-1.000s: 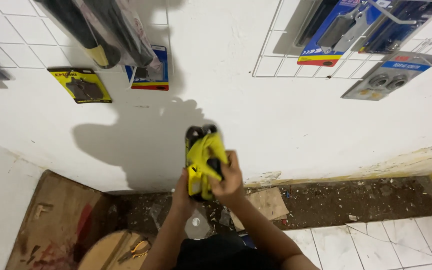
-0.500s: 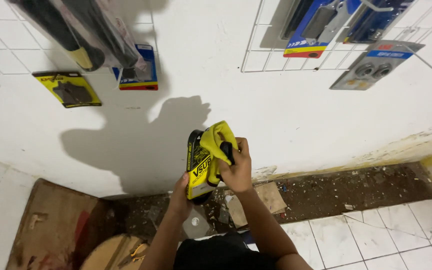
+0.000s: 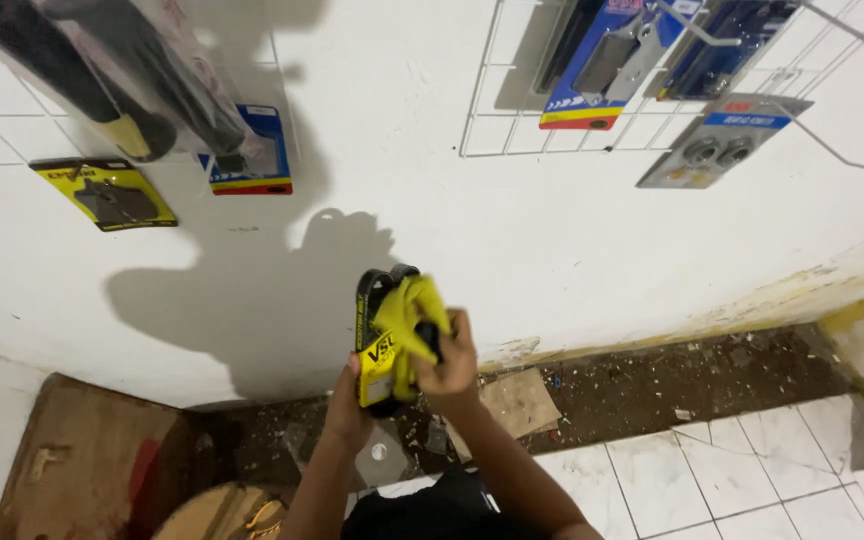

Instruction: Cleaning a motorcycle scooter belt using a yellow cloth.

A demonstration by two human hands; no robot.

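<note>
While my right hand (image 3: 449,355) pinches the crumpled yellow wrapper (image 3: 407,322) against the black part (image 3: 380,300) it covers, my left hand (image 3: 349,408) is closed around the lower end of that package, holding it upright in front of the white wall (image 3: 552,250). Since half a second ago the yellow sheet has bunched up higher and more of the black edge shows on the left, so I judge the wrapping is coming loose. Beyond my hands, carded parts hang on the wire rack (image 3: 512,110), and a cardboard scrap (image 3: 517,400) lies on the dirty floor strip (image 3: 672,375).
</note>
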